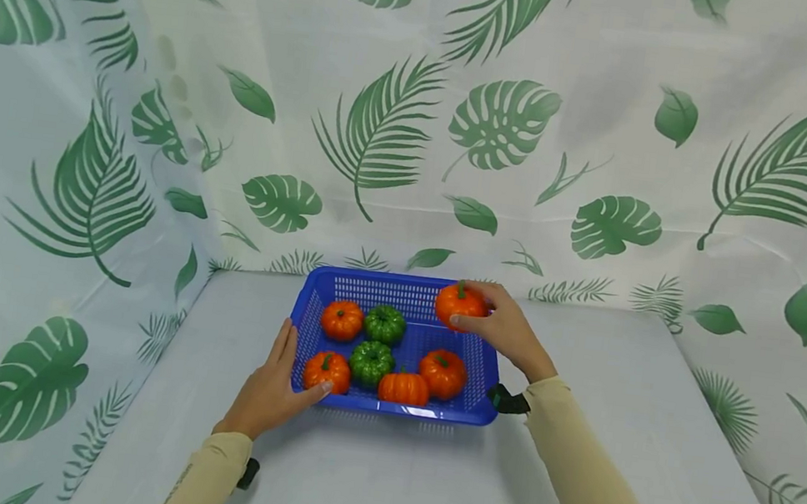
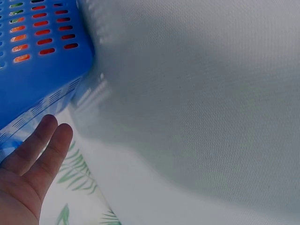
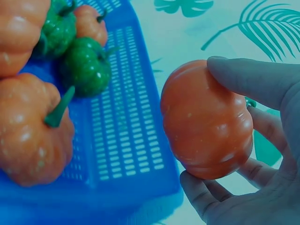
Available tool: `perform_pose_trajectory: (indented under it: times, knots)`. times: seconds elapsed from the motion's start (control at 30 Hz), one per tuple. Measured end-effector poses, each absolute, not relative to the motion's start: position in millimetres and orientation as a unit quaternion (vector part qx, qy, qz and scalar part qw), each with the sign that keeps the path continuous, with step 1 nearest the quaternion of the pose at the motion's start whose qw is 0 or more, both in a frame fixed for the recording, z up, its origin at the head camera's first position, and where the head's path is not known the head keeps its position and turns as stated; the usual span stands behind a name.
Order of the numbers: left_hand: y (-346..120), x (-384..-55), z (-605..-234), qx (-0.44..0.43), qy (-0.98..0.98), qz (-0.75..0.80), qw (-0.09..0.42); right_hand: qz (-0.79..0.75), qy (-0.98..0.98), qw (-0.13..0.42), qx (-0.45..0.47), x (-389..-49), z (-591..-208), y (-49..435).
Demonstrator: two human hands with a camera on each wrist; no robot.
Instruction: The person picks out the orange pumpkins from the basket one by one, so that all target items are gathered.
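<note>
My right hand (image 1: pixel 510 332) grips a small orange pumpkin (image 1: pixel 461 306) between thumb and fingers, over the back right part of a blue plastic basket (image 1: pixel 392 409). In the right wrist view the held pumpkin (image 3: pixel 206 122) appears beside the basket's rim. Inside lie two green pumpkins (image 1: pixel 385 325) and several orange pumpkins (image 1: pixel 443 375), mostly toward the left and front. At the basket's front left corner is my left hand (image 1: pixel 268 399), its fingers straight along the left side and its thumb at the front rim near an orange pumpkin (image 1: pixel 327 371).
The basket stands on a pale table (image 1: pixel 375 484) near its back edge. Behind and at both sides hangs a white sheet with green leaf prints (image 1: pixel 503 121). Dark wrist straps (image 1: pixel 509 400) sit at the cuffs of beige sleeves (image 1: pixel 594 486).
</note>
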State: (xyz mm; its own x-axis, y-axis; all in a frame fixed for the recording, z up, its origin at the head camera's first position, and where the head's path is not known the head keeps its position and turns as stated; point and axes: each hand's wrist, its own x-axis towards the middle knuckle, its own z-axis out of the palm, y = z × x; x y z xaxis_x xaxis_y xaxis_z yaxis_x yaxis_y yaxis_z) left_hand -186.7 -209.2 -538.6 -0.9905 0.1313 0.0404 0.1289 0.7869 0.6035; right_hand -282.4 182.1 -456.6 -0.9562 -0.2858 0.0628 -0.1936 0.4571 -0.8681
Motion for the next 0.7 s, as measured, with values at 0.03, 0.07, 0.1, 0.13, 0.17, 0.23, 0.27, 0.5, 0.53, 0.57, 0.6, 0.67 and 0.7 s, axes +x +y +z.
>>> perform_pose_trajectory:
  times: [0.03,0.07,0.1,0.13,0.17,0.23,0.27,0.5,0.53,0.57,0.6,0.67,0.7]
  knots:
    - [-209,-187,-539,0.069,0.945,0.32,0.002,-0.503,0.852,0.044,-0.139,-282,-457,185]
    - [-209,-187,-538,0.069,0.945,0.321,0.002,-0.504,0.852,0.043,-0.135,-281,-456,188]
    - [-209,-187,-538,0.069,0.944,0.321,0.002,-0.505,0.852,0.041,-0.133,-280,-456,191]
    - [-209,-187,-539,0.069,0.945,0.321,0.002,-0.504,0.852,0.038,-0.132,-279,-456,194]
    - [-209,-187,-539,0.069,0.945,0.319,0.001,-0.503,0.853,0.037,-0.131,-278,-456,196]
    - [-210,-186,-539,0.068,0.947,0.315,0.0,-0.5,0.856,0.032,-0.13,-277,-456,201]
    - [-210,-186,-539,0.067,0.947,0.314,0.0,-0.497,0.857,0.03,-0.129,-277,-456,203]
    - [-210,-186,-538,0.065,0.946,0.319,0.008,-0.492,0.864,0.023,-0.107,-274,-459,220]
    - [-210,-186,-539,0.064,0.946,0.319,0.009,-0.492,0.864,0.024,-0.103,-273,-459,222]
    - [-210,-187,-539,0.064,0.945,0.319,0.009,-0.491,0.865,0.025,-0.1,-273,-459,225]
    - [-210,-187,-539,0.065,0.946,0.317,0.009,-0.491,0.865,0.026,-0.097,-272,-459,228]
    - [-211,-187,-540,0.067,0.947,0.314,0.008,-0.49,0.867,0.027,-0.088,-272,-459,233]
    - [-211,-187,-540,0.069,0.947,0.314,0.007,-0.489,0.868,0.026,-0.084,-271,-459,235]
